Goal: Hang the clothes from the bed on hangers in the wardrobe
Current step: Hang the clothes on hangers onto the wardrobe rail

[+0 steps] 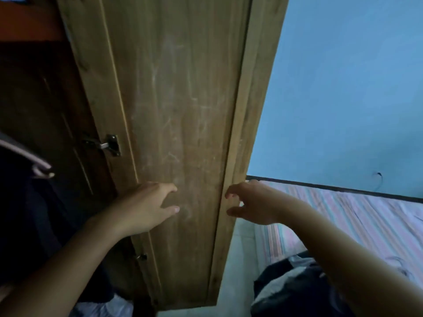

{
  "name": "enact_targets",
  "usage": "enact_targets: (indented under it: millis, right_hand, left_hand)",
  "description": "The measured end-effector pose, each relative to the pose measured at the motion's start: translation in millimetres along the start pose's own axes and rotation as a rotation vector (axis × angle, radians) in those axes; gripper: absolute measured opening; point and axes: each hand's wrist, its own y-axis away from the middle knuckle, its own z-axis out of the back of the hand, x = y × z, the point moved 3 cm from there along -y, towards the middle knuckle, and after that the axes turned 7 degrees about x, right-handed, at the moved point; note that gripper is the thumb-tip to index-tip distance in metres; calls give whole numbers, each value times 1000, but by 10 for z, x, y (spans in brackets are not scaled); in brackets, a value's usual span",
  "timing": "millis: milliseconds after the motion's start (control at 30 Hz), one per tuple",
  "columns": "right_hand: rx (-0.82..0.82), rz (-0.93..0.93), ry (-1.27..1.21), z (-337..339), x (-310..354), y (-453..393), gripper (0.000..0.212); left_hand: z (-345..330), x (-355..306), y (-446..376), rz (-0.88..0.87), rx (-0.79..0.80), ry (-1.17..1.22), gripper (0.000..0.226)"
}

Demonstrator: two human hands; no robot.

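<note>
I see no brand, label or writing anywhere, only pale scratches on the wood. The wardrobe door [178, 110] fills the middle of my view, swung open and standing between the dark wardrobe [34, 99] interior on the left and the bed [343, 216] on the right. Behind the bed is a blue wall [343, 88]. The bed carries a striped sheet, and the clothes [290, 287], a dark heap with some grey, lie on its near edge at lower right, well apart from the wardrobe. Inside the wardrobe a dark garment [29, 213] hangs on a pale hanger [29, 156].

My left hand [146, 207] lies against the door's face, fingers loosely spread and holding nothing. My right hand [254, 202] is at the door's outer edge, fingers half curled; I cannot tell whether they touch the edge. A metal latch [109, 145] sits on the door's inner edge, above my left hand.
</note>
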Motion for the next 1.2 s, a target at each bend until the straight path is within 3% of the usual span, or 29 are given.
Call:
enact_targets:
  millis: [633, 933, 1200]
  right_hand:
    - [-111, -481, -159, -690, -2492, 1591, 46]
    - [-198, -729, -270, -1172, -3349, 2263, 23]
    - [-246, -847, -502, -1673, -4102, 2688, 31]
  left_hand:
    - [-1397, -2795, -1379, -546, 161, -324, 49]
    - [-2121, -3739, -1722, -703, 254, -331, 49]
    - [-2898, -4518, -2001, -832, 382, -329, 43]
